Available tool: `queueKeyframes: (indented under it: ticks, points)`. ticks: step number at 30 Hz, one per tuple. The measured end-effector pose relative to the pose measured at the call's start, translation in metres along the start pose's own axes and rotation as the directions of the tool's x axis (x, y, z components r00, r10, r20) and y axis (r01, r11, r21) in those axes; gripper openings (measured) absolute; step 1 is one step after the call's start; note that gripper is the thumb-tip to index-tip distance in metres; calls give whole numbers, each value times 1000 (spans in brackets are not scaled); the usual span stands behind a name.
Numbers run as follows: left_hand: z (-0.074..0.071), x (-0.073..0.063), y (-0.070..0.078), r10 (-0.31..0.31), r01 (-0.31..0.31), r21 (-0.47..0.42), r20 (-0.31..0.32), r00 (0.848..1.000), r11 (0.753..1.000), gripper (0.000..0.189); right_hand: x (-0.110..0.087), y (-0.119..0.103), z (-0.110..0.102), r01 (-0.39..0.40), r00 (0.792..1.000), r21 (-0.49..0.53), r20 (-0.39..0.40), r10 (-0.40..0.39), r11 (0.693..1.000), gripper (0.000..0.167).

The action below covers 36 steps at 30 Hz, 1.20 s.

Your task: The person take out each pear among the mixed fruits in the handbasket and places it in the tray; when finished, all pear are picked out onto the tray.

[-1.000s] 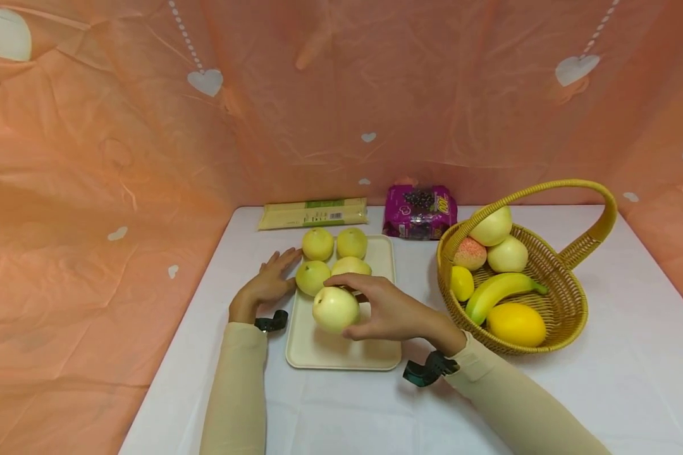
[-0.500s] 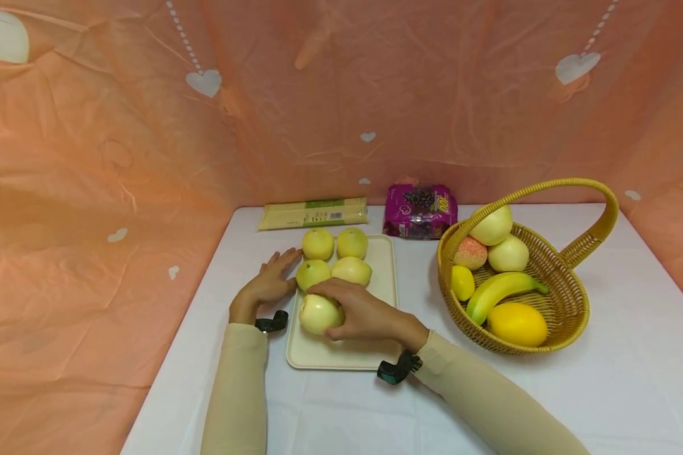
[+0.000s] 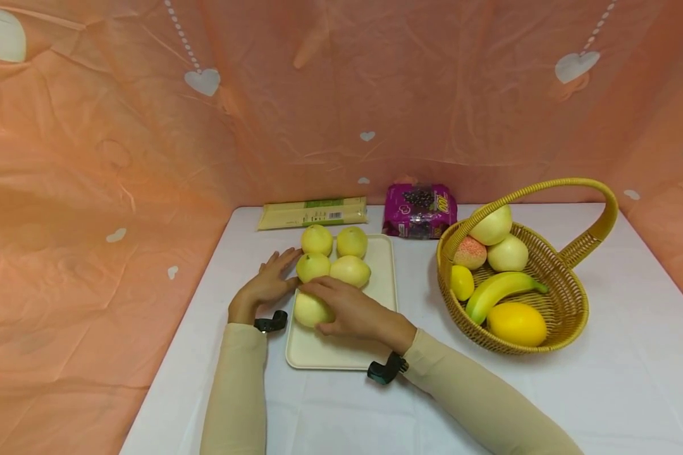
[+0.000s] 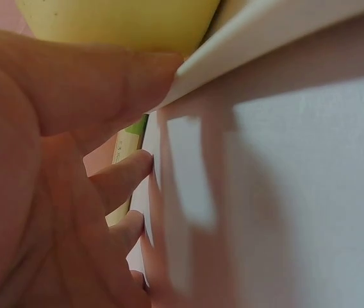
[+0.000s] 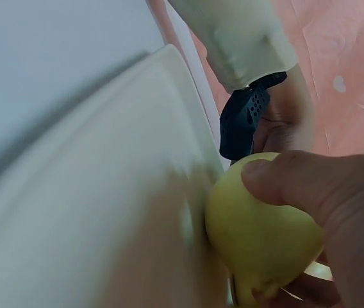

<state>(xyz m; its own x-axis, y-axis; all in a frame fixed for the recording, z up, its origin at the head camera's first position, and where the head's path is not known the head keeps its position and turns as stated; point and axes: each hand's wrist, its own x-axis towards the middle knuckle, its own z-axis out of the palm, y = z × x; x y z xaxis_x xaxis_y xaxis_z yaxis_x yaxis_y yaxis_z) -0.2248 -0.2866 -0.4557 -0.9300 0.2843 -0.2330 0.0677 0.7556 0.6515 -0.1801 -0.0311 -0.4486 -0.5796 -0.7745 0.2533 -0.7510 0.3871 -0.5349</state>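
Note:
In the head view my right hand (image 3: 355,311) holds a round, pale yellow-green pear (image 3: 310,310) low over the left side of the cream tray (image 3: 347,356). Its thumb and fingers curl round the fruit, and the right wrist view shows the pear (image 5: 259,221) right against the tray surface. Several similar pears (image 3: 350,271) sit in two rows on the far half of the tray. My left hand (image 3: 269,283) rests beside the tray's left edge with its fingers stretched out. Up close in the left wrist view, its thumb (image 4: 121,80) lies along the tray rim.
On the right stands a wicker basket (image 3: 569,319) with a tall handle, holding a banana (image 3: 501,294), a yellow mango-like fruit (image 3: 516,324), a lemon, a peach and two pale round fruits. Behind the tray lie a flat noodle-like packet (image 3: 313,213) and a purple grape-print pack (image 3: 419,212).
My right hand has moved left and down with the pear, from above the tray's middle to its left side, just in front of the other pears. The left hand has stayed in place.

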Motion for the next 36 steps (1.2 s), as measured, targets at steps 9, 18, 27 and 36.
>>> queueKeyframes:
  ticks: [9,18,27,36]
  points:
    - [1,2,0,-3,3,-2,9,1000,1000,75,-22,-8,-24,-2,1000,-5,-22,2,1000,71]
    - [1,3,0,-21,22,-29,20,1000,999,76,-88,-11,-84,42,992,346,-123,1,937,70]
    - [0,4,0,-19,20,-30,21,1000,999,77,-164,18,-148,-75,978,286,-168,127,955,72]
    - [1,4,1,-29,30,-23,22,999,999,77,-209,47,-196,-115,961,317,-203,186,942,63]
